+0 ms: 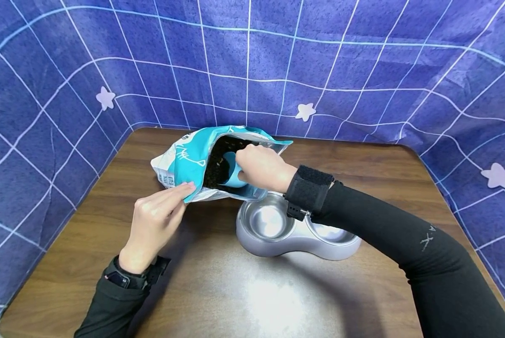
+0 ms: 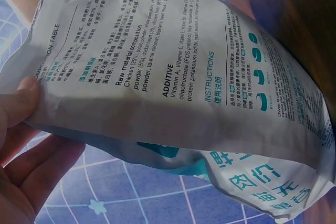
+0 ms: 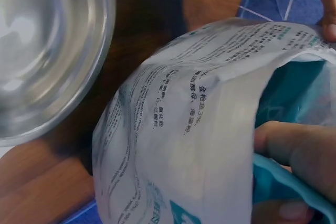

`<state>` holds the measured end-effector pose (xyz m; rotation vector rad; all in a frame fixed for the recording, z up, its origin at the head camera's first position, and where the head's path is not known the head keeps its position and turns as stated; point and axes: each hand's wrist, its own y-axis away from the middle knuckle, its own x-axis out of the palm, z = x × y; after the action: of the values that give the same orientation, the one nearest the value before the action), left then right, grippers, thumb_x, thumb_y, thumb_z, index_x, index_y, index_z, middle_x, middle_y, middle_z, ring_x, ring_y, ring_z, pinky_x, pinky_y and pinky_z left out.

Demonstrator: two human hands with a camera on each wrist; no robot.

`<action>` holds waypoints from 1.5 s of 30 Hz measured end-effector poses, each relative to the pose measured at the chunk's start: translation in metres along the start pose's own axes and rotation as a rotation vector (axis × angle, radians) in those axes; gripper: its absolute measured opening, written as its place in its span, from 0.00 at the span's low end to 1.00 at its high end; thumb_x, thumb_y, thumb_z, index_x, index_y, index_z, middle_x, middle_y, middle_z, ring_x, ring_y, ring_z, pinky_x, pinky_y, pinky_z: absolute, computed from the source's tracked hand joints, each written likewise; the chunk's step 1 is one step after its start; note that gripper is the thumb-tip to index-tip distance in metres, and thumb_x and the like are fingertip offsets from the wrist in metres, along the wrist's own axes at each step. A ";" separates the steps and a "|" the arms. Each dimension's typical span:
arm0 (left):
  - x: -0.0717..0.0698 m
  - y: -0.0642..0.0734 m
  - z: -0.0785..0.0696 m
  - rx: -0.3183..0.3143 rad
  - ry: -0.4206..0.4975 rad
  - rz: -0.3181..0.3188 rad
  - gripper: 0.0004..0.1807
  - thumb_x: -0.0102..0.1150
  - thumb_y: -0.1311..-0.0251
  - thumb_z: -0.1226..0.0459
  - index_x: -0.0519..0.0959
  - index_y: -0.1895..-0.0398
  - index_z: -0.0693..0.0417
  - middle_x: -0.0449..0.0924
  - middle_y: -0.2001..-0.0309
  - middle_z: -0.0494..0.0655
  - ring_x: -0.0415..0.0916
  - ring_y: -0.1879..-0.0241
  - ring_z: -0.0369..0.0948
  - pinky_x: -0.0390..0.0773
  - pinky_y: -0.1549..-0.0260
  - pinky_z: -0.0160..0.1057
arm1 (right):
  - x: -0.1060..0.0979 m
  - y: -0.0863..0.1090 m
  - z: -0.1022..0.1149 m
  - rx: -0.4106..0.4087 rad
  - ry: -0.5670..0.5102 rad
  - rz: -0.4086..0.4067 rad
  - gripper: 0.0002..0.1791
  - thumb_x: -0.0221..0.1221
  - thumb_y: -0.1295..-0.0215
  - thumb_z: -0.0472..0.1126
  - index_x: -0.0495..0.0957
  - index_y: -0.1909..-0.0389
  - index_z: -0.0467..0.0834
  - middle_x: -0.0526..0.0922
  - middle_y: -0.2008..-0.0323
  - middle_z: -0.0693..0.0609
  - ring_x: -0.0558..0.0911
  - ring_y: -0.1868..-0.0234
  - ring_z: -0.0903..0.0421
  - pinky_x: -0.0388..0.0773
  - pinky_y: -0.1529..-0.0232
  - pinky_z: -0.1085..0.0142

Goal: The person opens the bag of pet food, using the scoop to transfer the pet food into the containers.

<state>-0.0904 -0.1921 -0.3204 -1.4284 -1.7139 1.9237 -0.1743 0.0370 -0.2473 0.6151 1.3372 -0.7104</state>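
Observation:
A turquoise and white pet food bag (image 1: 189, 159) lies tilted on the wooden table, its mouth open and dark kibble (image 1: 214, 170) inside. At the bag's near rim, my left hand (image 1: 156, 219) pinches the edge between thumb and fingers; the left wrist view shows the thumb on the printed white back panel (image 2: 142, 93). My right hand (image 1: 262, 164) reaches into the mouth and grips a light blue scoop (image 1: 234, 177), which sits against the kibble. In the right wrist view the bag wall hides part of the scoop (image 3: 294, 182) and of the fingers.
A grey double pet bowl (image 1: 292, 241) with two metal dishes stands on the table (image 1: 202, 291), partly under my right wrist. Blue grid-patterned cloth (image 1: 235, 61) with star shapes surrounds the table at the back and sides.

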 end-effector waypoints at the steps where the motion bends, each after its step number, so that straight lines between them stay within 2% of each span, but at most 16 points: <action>1: 0.000 0.000 0.000 -0.001 0.000 -0.002 0.17 0.49 0.48 0.75 0.84 0.59 0.64 0.85 0.63 0.57 0.84 0.67 0.51 0.79 0.70 0.52 | 0.000 0.000 0.000 0.001 -0.013 0.000 0.20 0.56 0.41 0.34 0.58 0.87 0.48 0.51 0.83 0.57 0.55 0.81 0.60 0.56 0.78 0.65; 6: -0.001 -0.001 0.002 0.004 -0.008 -0.016 0.17 0.48 0.48 0.74 0.85 0.60 0.64 0.85 0.63 0.56 0.84 0.67 0.51 0.79 0.71 0.51 | 0.004 -0.001 -0.002 -0.015 -0.078 -0.011 0.21 0.56 0.40 0.33 0.57 0.87 0.47 0.50 0.83 0.57 0.53 0.81 0.60 0.53 0.77 0.66; 11: -0.002 0.001 0.002 0.003 -0.006 -0.017 0.17 0.48 0.48 0.74 0.85 0.60 0.64 0.85 0.63 0.56 0.84 0.66 0.51 0.79 0.69 0.51 | 0.014 -0.006 -0.003 -0.082 -0.061 -0.057 0.21 0.55 0.41 0.32 0.56 0.87 0.48 0.50 0.84 0.58 0.52 0.81 0.62 0.53 0.78 0.68; 14: -0.001 0.002 0.001 -0.001 -0.003 -0.014 0.16 0.48 0.47 0.74 0.85 0.60 0.64 0.85 0.63 0.56 0.84 0.66 0.51 0.79 0.68 0.51 | 0.018 -0.007 -0.003 -0.096 -0.067 -0.073 0.22 0.54 0.42 0.31 0.55 0.88 0.48 0.49 0.84 0.58 0.51 0.81 0.61 0.54 0.74 0.67; 20: -0.002 0.002 0.002 -0.005 -0.001 -0.026 0.16 0.49 0.48 0.74 0.85 0.60 0.64 0.85 0.63 0.56 0.84 0.66 0.51 0.78 0.68 0.52 | 0.020 -0.009 -0.004 -0.104 -0.084 -0.089 0.22 0.53 0.42 0.31 0.55 0.89 0.48 0.49 0.84 0.58 0.51 0.81 0.61 0.56 0.71 0.66; 25: -0.002 0.001 0.002 -0.017 -0.001 -0.018 0.16 0.49 0.48 0.75 0.85 0.60 0.64 0.85 0.63 0.56 0.84 0.66 0.51 0.78 0.68 0.52 | 0.021 -0.011 -0.003 -0.069 -0.125 -0.104 0.23 0.54 0.40 0.33 0.54 0.89 0.48 0.49 0.84 0.58 0.52 0.81 0.61 0.52 0.77 0.68; 29: -0.001 0.001 0.001 -0.022 0.003 -0.011 0.16 0.50 0.48 0.75 0.85 0.60 0.64 0.85 0.62 0.56 0.84 0.65 0.51 0.79 0.67 0.52 | 0.026 -0.017 0.001 -0.064 -0.145 -0.114 0.22 0.54 0.37 0.36 0.56 0.88 0.48 0.51 0.85 0.58 0.54 0.82 0.62 0.53 0.79 0.69; 34: 0.000 0.002 0.001 -0.016 0.009 -0.008 0.16 0.50 0.48 0.75 0.85 0.60 0.64 0.85 0.62 0.56 0.84 0.65 0.51 0.79 0.66 0.52 | 0.032 -0.022 0.003 0.022 -0.159 -0.069 0.23 0.54 0.36 0.40 0.56 0.87 0.48 0.50 0.84 0.57 0.54 0.82 0.61 0.54 0.81 0.68; 37: 0.000 0.001 0.002 -0.018 0.005 -0.008 0.16 0.50 0.48 0.75 0.85 0.60 0.64 0.85 0.62 0.56 0.84 0.65 0.51 0.79 0.66 0.52 | 0.033 -0.024 0.002 0.062 -0.136 -0.025 0.22 0.56 0.36 0.42 0.56 0.86 0.47 0.52 0.83 0.57 0.58 0.81 0.60 0.59 0.81 0.67; 41: 0.000 0.001 0.002 -0.017 0.002 -0.010 0.16 0.49 0.48 0.74 0.85 0.60 0.64 0.85 0.62 0.56 0.84 0.65 0.51 0.79 0.67 0.52 | 0.034 -0.024 0.001 0.065 -0.113 0.036 0.21 0.55 0.34 0.43 0.58 0.85 0.47 0.55 0.81 0.56 0.62 0.80 0.59 0.64 0.79 0.66; 45: 0.000 0.001 0.002 -0.010 0.002 -0.011 0.16 0.49 0.48 0.74 0.85 0.60 0.63 0.85 0.62 0.55 0.84 0.66 0.50 0.79 0.67 0.51 | 0.035 -0.024 -0.001 0.047 -0.135 0.047 0.21 0.52 0.33 0.42 0.57 0.84 0.46 0.54 0.81 0.56 0.61 0.80 0.59 0.63 0.79 0.66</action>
<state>-0.0915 -0.1935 -0.3214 -1.4207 -1.7290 1.9102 -0.1903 0.0181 -0.2823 0.6229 1.1805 -0.7344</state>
